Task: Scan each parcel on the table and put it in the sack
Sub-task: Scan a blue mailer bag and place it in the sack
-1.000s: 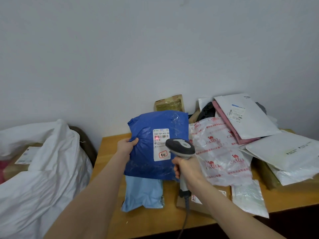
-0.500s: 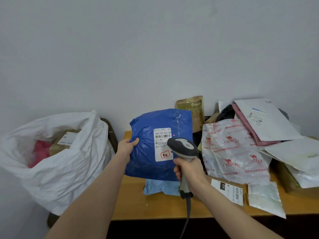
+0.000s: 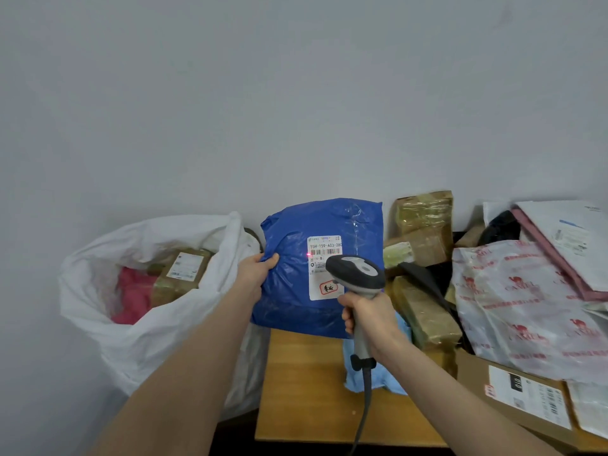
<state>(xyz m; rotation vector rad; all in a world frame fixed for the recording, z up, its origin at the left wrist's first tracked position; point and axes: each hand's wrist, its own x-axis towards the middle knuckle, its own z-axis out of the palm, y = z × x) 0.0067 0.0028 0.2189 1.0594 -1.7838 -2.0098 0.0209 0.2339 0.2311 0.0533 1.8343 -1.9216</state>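
Clearly the blue parcel (image 3: 296, 284) is a soft poly mailer: its skin is glossy, creased and puckered, and it bulges like something cloth-filled, so I judge it light and floppy, not fragile, though slick enough to slide out of a loose pinch. The left hand (image 3: 256, 269) is closed on its left edge, thumb in front and fingers behind, holding it upright above the table (image 3: 306, 390) with the white label (image 3: 324, 258) facing the camera. That edge grip suits a bag like this; taking a gathered fold near a corner would be the safest hold for carrying it across. The right hand (image 3: 368, 319) is wrapped round the handle of the scanner (image 3: 357, 274), a grey, smooth plastic gun with a cable trailing down, its head just in front of the label, where a red dot glows at the barcode's left end. Just left of the table stands the sack (image 3: 138, 340), thin woven white plastic, slumped open, with a taped brown box and something pink inside. On the right lies the pile (image 3: 513, 307): stiff taped cartons, a crinkly translucent printed bag, flat white mailers, and a pale blue soft pack under the scanner.
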